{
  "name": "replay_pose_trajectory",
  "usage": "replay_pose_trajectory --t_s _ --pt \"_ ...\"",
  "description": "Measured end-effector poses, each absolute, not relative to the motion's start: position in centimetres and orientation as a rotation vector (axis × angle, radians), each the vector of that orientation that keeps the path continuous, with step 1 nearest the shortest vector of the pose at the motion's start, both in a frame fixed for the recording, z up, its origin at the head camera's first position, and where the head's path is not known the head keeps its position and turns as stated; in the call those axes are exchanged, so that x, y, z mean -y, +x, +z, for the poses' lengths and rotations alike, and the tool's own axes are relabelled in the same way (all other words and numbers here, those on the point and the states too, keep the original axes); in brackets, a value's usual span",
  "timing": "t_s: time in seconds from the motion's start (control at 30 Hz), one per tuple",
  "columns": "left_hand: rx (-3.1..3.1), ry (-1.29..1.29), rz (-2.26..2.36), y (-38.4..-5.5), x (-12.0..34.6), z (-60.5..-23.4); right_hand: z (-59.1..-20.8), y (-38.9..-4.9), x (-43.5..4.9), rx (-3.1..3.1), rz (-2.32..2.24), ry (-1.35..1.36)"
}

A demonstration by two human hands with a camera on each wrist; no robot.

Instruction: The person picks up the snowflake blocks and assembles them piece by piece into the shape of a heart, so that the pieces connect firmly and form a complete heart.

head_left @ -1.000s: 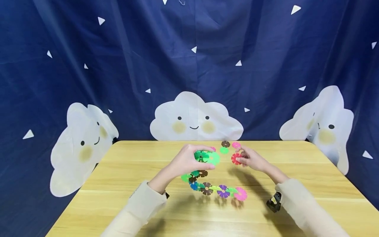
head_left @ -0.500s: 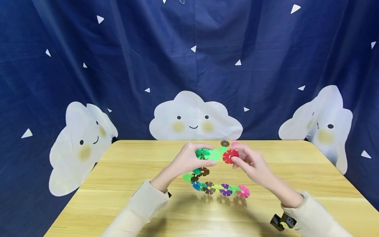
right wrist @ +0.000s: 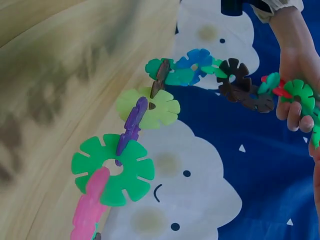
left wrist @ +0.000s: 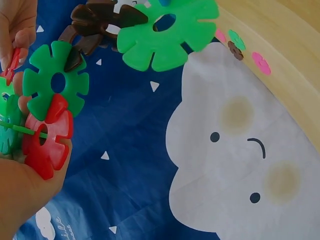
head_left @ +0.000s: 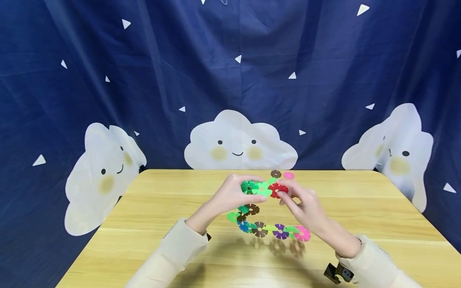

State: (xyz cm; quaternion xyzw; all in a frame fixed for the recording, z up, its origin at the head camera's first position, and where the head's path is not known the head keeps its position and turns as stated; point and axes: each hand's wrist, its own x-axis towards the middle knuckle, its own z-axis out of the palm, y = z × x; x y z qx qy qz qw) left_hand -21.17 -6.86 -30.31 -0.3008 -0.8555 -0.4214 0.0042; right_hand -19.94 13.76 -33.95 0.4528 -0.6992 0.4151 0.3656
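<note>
A chain of slotted, flower-shaped plastic discs hangs above the wooden table, held near its upper end by my left hand [head_left: 228,194]. Its fingers and thumb curve around a dark green disc [head_left: 248,187] and a light green disc [head_left: 262,189]. My right hand [head_left: 306,204] pinches a red disc [head_left: 275,190], whose edge meets the light green one. Below, the chain bends through brown, blue and purple discs [head_left: 280,231] to a pink end disc [head_left: 303,233]. In the right wrist view the left hand [right wrist: 297,75] supports the far end of the chain.
Loose discs lie near the table's back edge: a brown disc [head_left: 275,174], a pink disc [head_left: 289,175] and a partly hidden green disc [head_left: 272,181]. Behind the table [head_left: 144,248] hangs a dark blue curtain [head_left: 237,88] with white clouds and triangles.
My right hand has brought the red disc leftward until it meets the light green disc. My left hand has stayed nearly in place, still holding the chain.
</note>
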Motion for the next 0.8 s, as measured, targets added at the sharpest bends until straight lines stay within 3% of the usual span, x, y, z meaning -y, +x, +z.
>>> replay_pose_trajectory --t_s 0.4,0.8 --pt "2.627 -1.132 -1.233 -20.81 6.84 -30.19 -34.12 -19.71 -13.19 1.733 0.989 1.157" --pt "2.572 -1.162 -1.301 -20.82 6.46 -30.07 -33.42 -20.0 -13.49 1.688 1.01 1.238"
